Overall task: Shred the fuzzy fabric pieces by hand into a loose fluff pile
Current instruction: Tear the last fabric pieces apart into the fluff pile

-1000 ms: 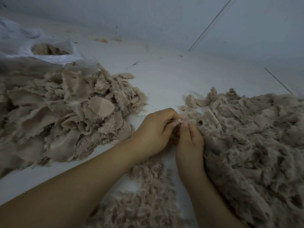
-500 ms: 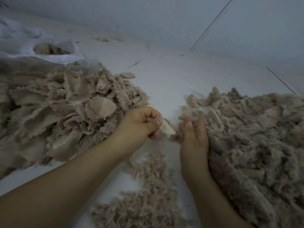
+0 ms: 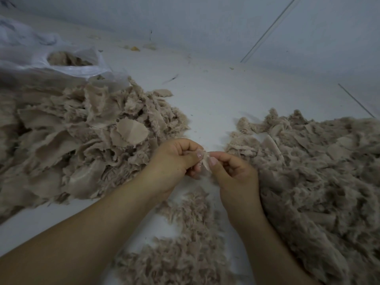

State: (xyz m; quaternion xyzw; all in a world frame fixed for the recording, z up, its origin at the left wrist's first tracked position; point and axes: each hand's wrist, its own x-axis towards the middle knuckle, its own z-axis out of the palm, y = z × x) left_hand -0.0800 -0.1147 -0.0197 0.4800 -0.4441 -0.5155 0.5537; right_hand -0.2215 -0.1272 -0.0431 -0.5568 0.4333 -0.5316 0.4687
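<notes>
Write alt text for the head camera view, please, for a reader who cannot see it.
Two bare hands meet at centre, the left hand and right hand both pinching a small fabric scrap above a fluff pile. Heaps of beige fuzzy fabric pieces lie left and right on a white surface, with a plastic bag at far left.

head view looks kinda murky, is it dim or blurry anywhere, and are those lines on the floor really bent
Head view: dim, flat, bluish light with only soft shadows and no glare; the hands, left and right, pinching the fabric scrap, are fairly sharp; the fabric pile smears toward the left edge; wide-angle distortion stretches the forearms and slants the floor seams.
</notes>
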